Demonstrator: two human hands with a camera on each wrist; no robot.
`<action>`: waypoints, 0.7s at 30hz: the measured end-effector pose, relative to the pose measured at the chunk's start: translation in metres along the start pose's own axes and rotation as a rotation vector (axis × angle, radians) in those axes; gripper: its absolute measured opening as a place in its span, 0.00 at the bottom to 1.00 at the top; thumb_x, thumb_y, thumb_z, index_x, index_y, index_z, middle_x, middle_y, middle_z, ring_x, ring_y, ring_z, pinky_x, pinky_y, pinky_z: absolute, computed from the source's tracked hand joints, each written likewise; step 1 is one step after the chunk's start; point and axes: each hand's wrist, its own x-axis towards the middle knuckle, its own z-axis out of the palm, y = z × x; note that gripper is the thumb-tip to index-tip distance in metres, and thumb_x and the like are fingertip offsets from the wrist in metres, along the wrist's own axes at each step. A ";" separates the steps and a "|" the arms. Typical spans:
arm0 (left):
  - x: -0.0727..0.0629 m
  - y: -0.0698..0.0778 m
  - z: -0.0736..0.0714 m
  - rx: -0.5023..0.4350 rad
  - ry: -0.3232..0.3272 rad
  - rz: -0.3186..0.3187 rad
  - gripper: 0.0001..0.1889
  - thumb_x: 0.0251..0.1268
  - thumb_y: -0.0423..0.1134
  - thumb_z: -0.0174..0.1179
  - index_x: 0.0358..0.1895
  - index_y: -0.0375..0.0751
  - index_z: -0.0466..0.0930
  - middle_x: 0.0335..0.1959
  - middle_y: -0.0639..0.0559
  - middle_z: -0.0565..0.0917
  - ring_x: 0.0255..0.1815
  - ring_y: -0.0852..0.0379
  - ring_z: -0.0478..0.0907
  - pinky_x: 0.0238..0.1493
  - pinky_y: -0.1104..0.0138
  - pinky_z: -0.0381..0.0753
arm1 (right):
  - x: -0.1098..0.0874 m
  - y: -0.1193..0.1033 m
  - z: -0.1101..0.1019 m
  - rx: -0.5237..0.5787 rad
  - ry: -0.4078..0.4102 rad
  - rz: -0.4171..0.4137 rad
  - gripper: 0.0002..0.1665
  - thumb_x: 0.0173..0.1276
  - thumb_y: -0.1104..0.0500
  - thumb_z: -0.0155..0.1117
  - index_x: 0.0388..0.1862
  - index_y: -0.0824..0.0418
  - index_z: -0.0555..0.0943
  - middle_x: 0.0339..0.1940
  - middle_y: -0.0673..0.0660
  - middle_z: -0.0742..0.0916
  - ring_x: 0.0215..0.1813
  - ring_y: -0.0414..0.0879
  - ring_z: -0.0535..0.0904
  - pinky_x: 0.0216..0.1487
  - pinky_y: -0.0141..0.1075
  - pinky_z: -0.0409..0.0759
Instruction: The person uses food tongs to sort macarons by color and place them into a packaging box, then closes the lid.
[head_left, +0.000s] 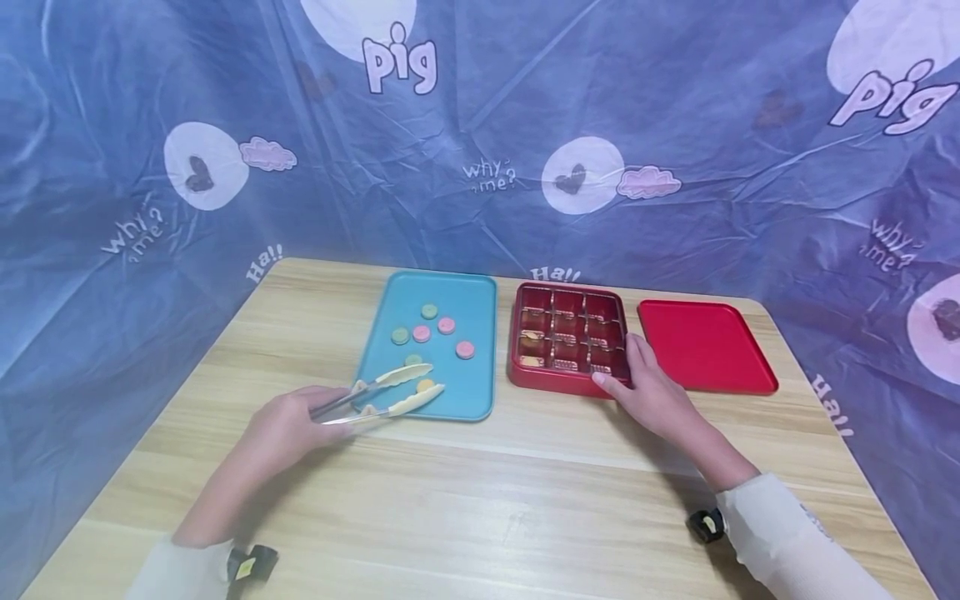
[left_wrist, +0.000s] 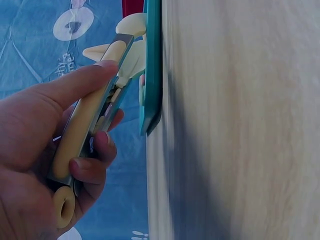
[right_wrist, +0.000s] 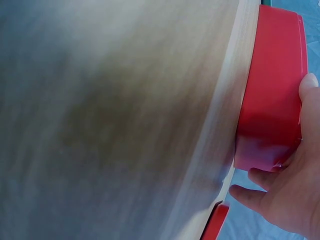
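My left hand (head_left: 288, 429) grips a pair of tongs (left_wrist: 82, 120) with cream tips, its thumb along one arm. The tongs' tips are spread over the near part of a blue tray (head_left: 480, 392), with a small yellow macaron-like disc (head_left: 425, 385) between them. Several pink and green discs lie farther back on the tray, among them a pink disc (head_left: 465, 350) and a green disc (head_left: 400, 336). My right hand (head_left: 656, 396) holds the near right corner of a red box (right_wrist: 272, 85), thumb on its front rim and fingers along its side. Clear dividers split the box into several compartments; two at the near left contain yellowish pieces.
A flat red lid (head_left: 705, 346) lies on the wooden table (head_left: 480, 508) just right of the box. Behind the table hangs a blue printed cloth (head_left: 480, 117), close to the back edge.
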 end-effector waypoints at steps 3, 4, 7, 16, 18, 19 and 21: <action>0.000 -0.003 -0.001 0.001 0.005 0.009 0.35 0.55 0.61 0.71 0.65 0.50 0.80 0.64 0.43 0.81 0.65 0.33 0.76 0.63 0.37 0.72 | 0.000 0.000 0.000 0.001 -0.001 0.003 0.69 0.64 0.20 0.48 0.83 0.61 0.34 0.83 0.69 0.47 0.78 0.72 0.54 0.65 0.73 0.66; 0.000 -0.004 -0.001 -0.003 0.003 0.007 0.36 0.55 0.62 0.71 0.65 0.50 0.80 0.64 0.43 0.81 0.65 0.33 0.75 0.64 0.37 0.72 | 0.000 0.000 0.000 0.003 -0.002 0.004 0.69 0.64 0.20 0.49 0.83 0.60 0.34 0.83 0.69 0.47 0.78 0.72 0.54 0.65 0.73 0.66; -0.001 -0.007 -0.002 -0.016 -0.008 -0.004 0.37 0.54 0.63 0.71 0.66 0.49 0.79 0.65 0.43 0.80 0.67 0.33 0.74 0.65 0.36 0.70 | 0.000 -0.001 -0.001 0.011 -0.004 0.006 0.69 0.64 0.20 0.49 0.83 0.60 0.34 0.83 0.69 0.48 0.78 0.71 0.54 0.65 0.73 0.66; -0.002 -0.015 -0.006 -0.031 -0.034 -0.043 0.39 0.54 0.66 0.69 0.68 0.50 0.78 0.66 0.41 0.79 0.69 0.31 0.71 0.66 0.35 0.67 | 0.000 -0.001 -0.001 0.010 0.000 0.003 0.69 0.64 0.20 0.49 0.83 0.60 0.34 0.83 0.68 0.48 0.78 0.71 0.54 0.65 0.73 0.66; -0.002 -0.017 -0.007 -0.032 -0.037 -0.047 0.39 0.54 0.67 0.69 0.68 0.51 0.78 0.66 0.41 0.79 0.69 0.31 0.71 0.66 0.35 0.67 | 0.000 0.000 0.000 0.011 0.001 0.001 0.69 0.64 0.20 0.49 0.83 0.60 0.34 0.83 0.68 0.48 0.78 0.71 0.54 0.65 0.73 0.66; -0.002 -0.017 -0.007 -0.034 -0.038 -0.048 0.40 0.54 0.67 0.69 0.68 0.51 0.78 0.67 0.42 0.79 0.69 0.31 0.71 0.66 0.34 0.67 | 0.000 0.000 0.000 0.010 0.003 0.000 0.69 0.64 0.20 0.49 0.83 0.60 0.34 0.83 0.68 0.48 0.78 0.71 0.53 0.65 0.73 0.66; -0.002 -0.017 -0.007 -0.041 -0.039 -0.048 0.40 0.54 0.67 0.69 0.68 0.51 0.78 0.67 0.42 0.79 0.69 0.31 0.71 0.67 0.35 0.66 | 0.000 0.000 0.000 0.006 0.003 0.000 0.69 0.64 0.19 0.49 0.83 0.60 0.34 0.83 0.68 0.48 0.79 0.71 0.53 0.65 0.73 0.66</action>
